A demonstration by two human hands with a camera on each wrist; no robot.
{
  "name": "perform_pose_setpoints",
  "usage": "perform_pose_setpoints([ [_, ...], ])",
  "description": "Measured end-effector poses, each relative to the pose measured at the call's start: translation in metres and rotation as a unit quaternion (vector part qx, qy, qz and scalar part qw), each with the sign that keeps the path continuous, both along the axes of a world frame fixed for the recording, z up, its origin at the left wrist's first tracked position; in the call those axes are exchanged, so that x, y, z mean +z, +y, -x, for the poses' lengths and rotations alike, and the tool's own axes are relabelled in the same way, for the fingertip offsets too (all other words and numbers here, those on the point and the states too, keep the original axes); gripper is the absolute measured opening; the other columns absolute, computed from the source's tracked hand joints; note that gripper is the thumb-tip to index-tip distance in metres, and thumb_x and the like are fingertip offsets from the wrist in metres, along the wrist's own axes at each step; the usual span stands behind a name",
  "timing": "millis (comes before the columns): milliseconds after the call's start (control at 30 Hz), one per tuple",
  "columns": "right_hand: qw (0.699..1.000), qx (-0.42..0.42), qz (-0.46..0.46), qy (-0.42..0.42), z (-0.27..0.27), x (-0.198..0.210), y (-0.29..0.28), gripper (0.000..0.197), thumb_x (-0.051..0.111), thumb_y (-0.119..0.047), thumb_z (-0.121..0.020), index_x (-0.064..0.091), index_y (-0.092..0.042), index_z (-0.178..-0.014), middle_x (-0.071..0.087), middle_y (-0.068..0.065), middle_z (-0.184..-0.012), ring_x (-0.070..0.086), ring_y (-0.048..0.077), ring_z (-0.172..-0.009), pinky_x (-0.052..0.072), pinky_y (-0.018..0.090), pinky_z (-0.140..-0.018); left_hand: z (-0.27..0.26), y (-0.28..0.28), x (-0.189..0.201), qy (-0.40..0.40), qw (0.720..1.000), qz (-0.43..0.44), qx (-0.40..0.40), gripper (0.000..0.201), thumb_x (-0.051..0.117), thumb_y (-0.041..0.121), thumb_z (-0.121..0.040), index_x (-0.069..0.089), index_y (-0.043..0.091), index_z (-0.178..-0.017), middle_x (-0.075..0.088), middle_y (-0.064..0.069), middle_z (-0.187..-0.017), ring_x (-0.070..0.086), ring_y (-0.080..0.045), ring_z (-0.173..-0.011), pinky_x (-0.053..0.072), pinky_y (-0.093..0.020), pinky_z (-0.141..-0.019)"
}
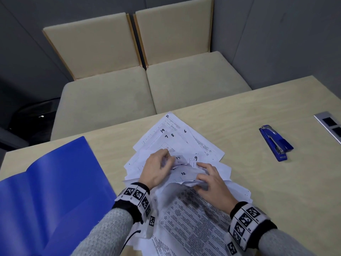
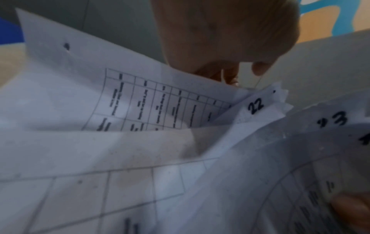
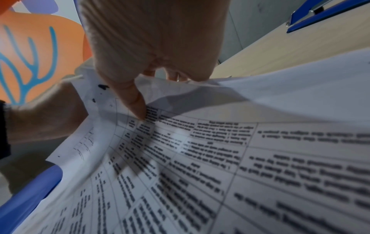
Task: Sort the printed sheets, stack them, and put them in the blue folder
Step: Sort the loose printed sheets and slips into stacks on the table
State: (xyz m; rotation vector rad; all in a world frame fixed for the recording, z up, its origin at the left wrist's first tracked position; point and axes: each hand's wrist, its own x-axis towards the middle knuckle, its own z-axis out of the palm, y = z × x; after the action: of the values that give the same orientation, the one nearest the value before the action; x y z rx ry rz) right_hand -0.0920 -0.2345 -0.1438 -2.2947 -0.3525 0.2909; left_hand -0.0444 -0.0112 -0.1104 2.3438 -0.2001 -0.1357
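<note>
Two hands riffle through a loose pile of numbered sheets on a table.

The table (image 1: 239,115) carries an open blue folder (image 1: 55,191) at its left, just beside the printed sheets (image 1: 193,218) fanned out in the middle, and a blue stapler (image 1: 276,144) well apart to the right. The left hand (image 1: 156,168) curls its fingers round lifted corners of the sheets; the right hand (image 1: 210,180) pinches crumpled sheet edges, its thumb (image 3: 132,101) pressing on a printed page.
</note>
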Motion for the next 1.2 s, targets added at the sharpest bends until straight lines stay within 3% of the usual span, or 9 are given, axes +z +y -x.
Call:
perform_pose_setpoints([
  [133,1.0,0.006,0.005,0.003,-0.002,-0.001,0.002,0.005,0.064,-0.015,-0.077,0.06,-0.016,-0.073,0.039,-0.009,-0.141,0.033,0.009,-0.128,0.035,0.033,-0.098,-0.002,-0.007,0.004,0.058,0.993,0.075,0.069,0.023,0.031,0.03,-0.1,0.044,0.017,-0.088,0.055,-0.004,-0.066,0.048,-0.018,-0.061,0.039,-0.036,-0.064],
  [300,1.0,0.018,0.014,-0.009,-0.002,0.0,0.005,0.005,0.062,-0.014,-0.073,0.061,-0.013,-0.078,0.056,-0.006,-0.122,0.042,0.016,-0.115,0.033,0.027,-0.088,-0.021,-0.01,-0.001,0.159,0.985,-0.065,-0.002,0.036,0.04,0.02,-0.094,0.049,0.024,-0.128,0.063,-0.006,-0.074,0.057,-0.023,-0.074,0.042,-0.033,-0.066],
  [400,1.0,0.011,0.003,-0.008,0.001,-0.001,0.004,0.006,0.062,-0.013,-0.074,0.063,-0.015,-0.08,0.057,-0.007,-0.117,0.042,0.012,-0.11,0.033,0.025,-0.086,-0.026,-0.011,0.001,0.139,0.98,-0.141,-0.017,0.034,0.048,0.021,-0.09,0.06,0.017,-0.122,0.056,-0.003,-0.093,0.058,-0.024,-0.093,0.043,-0.029,-0.078],
  [567,1.0,0.005,-0.007,-0.002,0.003,-0.002,0.0,0.006,0.064,-0.016,-0.075,0.061,-0.021,-0.078,0.054,-0.009,-0.121,0.04,0.008,-0.112,0.037,0.03,-0.091,-0.017,-0.004,0.004,0.037,0.986,-0.158,-0.029,0.022,0.06,0.026,-0.085,0.07,0.017,-0.102,0.046,0.003,-0.087,0.058,-0.023,-0.072,0.049,-0.034,-0.066],
  [667,1.0,-0.016,-0.003,-0.011,0.006,-0.001,0.0,0.018,0.066,-0.017,-0.077,0.055,-0.03,-0.072,0.043,-0.006,-0.132,0.035,0.009,-0.122,0.034,0.031,-0.096,-0.01,0.001,0.004,-0.012,0.987,-0.157,-0.041,0.013,0.067,0.027,-0.083,0.07,0.017,-0.09,0.048,0.002,-0.09,0.056,-0.021,-0.068,0.046,-0.032,-0.06],
  [833,0.999,-0.048,0.0,-0.026,0.01,0.0,-0.001,0.011,0.07,-0.019,-0.077,0.061,-0.022,-0.072,0.041,-0.004,-0.124,0.037,0.009,-0.117,0.035,0.029,-0.091,-0.006,0.006,-0.004,-0.124,0.97,-0.195,-0.081,0.022,0.077,0.021,-0.075,0.057,0.016,-0.069,0.052,0.001,-0.076,0.042,-0.019,-0.073,0.031,-0.028,-0.067],
  [1000,0.998,-0.064,-0.005,-0.018,0.011,0.0,-0.006,0.01,0.071,-0.017,-0.075,0.061,-0.017,-0.072,0.041,-0.003,-0.11,0.042,0.014,-0.106,0.037,0.028,-0.086,-0.005,0.011,-0.006,-0.177,0.949,-0.232,-0.119,0.02,0.055,0.02,-0.088,0.058,0.013,-0.069,0.053,-0.001,-0.069,0.048,-0.023,-0.065,0.041,-0.033,-0.057],
  [1067,0.998,-0.068,-0.011,-0.013,0.011,0.002,-0.006,0.01,0.071,-0.017,-0.076,0.062,-0.015,-0.073,0.041,-0.002,-0.112,0.041,0.014,-0.109,0.036,0.028,-0.087,0.0,0.015,-0.005,-0.165,0.948,-0.241,-0.128,0.007,0.067,0.012,-0.084,0.063,0.014,-0.078,0.055,0.0,-0.072,0.05,-0.022,-0.067,0.043,-0.033,-0.05],
  [1200,0.998,-0.066,-0.018,0.0,0.011,0.004,-0.006,0.011,0.07,-0.018,-0.08,0.063,-0.014,-0.073,0.037,-0.004,-0.121,0.035,0.01,-0.118,0.03,0.025,-0.091,0.009,0.021,-0.002,-0.122,0.965,-0.196,-0.128,0.017,0.065,0.021,-0.085,0.07,0.025,-0.101,0.066,-0.006,-0.113,0.066,-0.022,-0.085,0.053,-0.03,-0.055],
])
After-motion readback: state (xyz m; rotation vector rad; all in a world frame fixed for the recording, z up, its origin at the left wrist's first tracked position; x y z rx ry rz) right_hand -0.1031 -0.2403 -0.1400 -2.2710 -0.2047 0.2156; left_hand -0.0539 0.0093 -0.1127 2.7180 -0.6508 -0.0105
